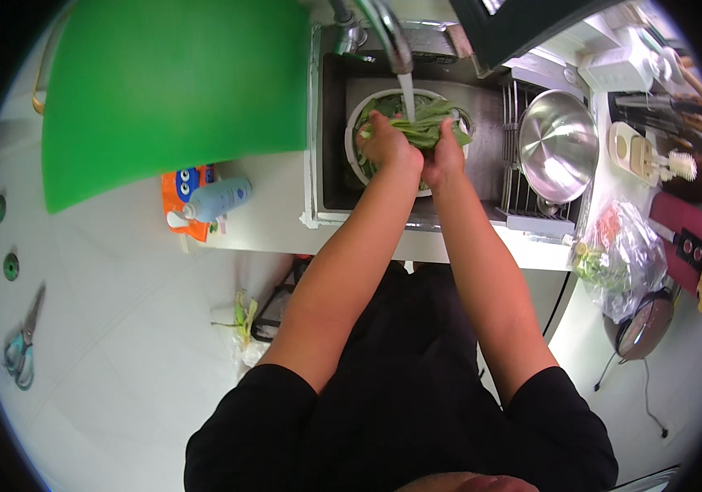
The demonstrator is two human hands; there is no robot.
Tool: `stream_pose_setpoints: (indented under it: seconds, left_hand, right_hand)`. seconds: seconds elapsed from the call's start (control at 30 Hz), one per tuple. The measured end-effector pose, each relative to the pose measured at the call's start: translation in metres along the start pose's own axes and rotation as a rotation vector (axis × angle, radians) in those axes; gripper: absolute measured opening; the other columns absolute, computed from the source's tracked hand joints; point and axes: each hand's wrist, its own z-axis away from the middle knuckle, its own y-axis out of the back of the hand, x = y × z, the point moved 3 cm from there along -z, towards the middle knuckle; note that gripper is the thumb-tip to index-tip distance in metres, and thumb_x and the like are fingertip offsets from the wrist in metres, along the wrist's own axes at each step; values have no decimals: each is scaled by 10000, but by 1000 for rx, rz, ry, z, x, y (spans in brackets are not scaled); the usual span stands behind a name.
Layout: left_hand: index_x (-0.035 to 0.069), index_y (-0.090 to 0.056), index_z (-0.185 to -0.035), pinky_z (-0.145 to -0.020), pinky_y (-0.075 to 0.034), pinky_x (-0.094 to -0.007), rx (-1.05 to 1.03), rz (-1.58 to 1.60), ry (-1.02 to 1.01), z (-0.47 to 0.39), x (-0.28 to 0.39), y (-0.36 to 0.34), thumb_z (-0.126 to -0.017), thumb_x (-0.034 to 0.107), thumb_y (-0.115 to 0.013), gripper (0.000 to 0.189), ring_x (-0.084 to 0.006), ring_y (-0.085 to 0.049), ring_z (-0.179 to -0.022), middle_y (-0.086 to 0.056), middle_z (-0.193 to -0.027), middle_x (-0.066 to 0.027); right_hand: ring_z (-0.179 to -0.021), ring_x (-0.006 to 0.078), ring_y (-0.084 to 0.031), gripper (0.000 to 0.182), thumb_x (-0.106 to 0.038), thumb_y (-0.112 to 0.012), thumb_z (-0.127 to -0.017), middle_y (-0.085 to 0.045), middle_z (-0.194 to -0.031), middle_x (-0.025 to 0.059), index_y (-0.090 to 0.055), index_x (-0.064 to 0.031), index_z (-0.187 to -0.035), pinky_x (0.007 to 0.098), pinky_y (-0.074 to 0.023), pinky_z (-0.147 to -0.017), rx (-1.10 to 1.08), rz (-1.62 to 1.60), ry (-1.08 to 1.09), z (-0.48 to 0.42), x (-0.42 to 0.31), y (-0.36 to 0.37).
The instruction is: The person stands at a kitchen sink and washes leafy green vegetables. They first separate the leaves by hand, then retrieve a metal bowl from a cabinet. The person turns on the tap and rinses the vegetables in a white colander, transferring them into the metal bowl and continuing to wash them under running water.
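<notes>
Both my hands hold a bunch of leafy greens [428,126] beneath the faucet [395,52], and running water [408,98] falls onto the leaves. My left hand [386,142] grips the stem end on the left, its thumb side up. Around the leafy right end curl the fingers of my right hand [447,154]. Under the hands a white-rimmed basin [351,138] with more greens in it sits in the steel sink [483,157]. My forearms and hands hide part of the basin's near side.
A steel bowl [559,147] rests on a wire rack [511,132] over the sink's right side. A green panel [178,80] spans the upper left. Left of the sink are a blue bottle [218,200] and an orange packet [172,187]. Bagged vegetables [621,258] lie at right.
</notes>
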Motion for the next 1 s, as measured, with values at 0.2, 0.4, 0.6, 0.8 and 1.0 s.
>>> stream_pose_setpoints:
  seconds: [0.2, 0.4, 0.6, 0.8, 1.0]
  left_hand:
    - [61, -440, -1203, -783, -589, -457, -25, -104, -110, -14, 6, -8, -1002, 221, -630, 320, -275, -647, -927, -606, -1094, -123]
    - [67, -484, -1182, -869, -525, -377, -409, -294, -234, 9, 13, -7, -991, 195, -637, 276, -225, -620, -982, -608, -1071, -104]
    - [99, -589, -1166, -803, -552, -415, -656, -704, 254, -4, 49, -2, -946, 167, -650, 239, -246, -656, -949, -655, -1083, -70]
    - [59, -587, -1218, -624, -526, -323, -858, -1692, 158, 12, 59, -22, -844, 175, -691, 405, -184, -647, -788, -649, -1006, -83]
    - [14, -617, -1127, -467, -419, -352, -926, -1940, 56, -9, 37, -35, -853, 195, -705, 341, -187, -562, -546, -607, -803, -73]
  right_hand:
    - [-1239, 386, -566, 398, -218, -573, -1015, -589, -1349, 218, -548, 31, -1325, 505, -438, -1116, -399, -353, -131, 55, -4, -26]
    - [-1029, 374, -662, 382, -192, -697, -919, -652, -1175, 201, -586, 28, -1211, 522, -547, -949, -144, -262, -175, 3, -6, -45]
    - [-992, 348, -672, 492, -85, -760, -832, -638, -1139, 210, -480, -14, -1230, 528, -558, -823, 167, 169, 218, 1, -17, -57]
    - [-968, 328, -670, 453, -92, -778, -835, -642, -1111, 192, -488, -16, -1174, 487, -588, -768, 383, 276, 110, 31, -24, -81]
    - [-1075, 377, -629, 574, -118, -764, -862, -562, -1272, 226, -416, -35, -1311, 548, -572, -842, -57, -203, -38, -4, -17, -42]
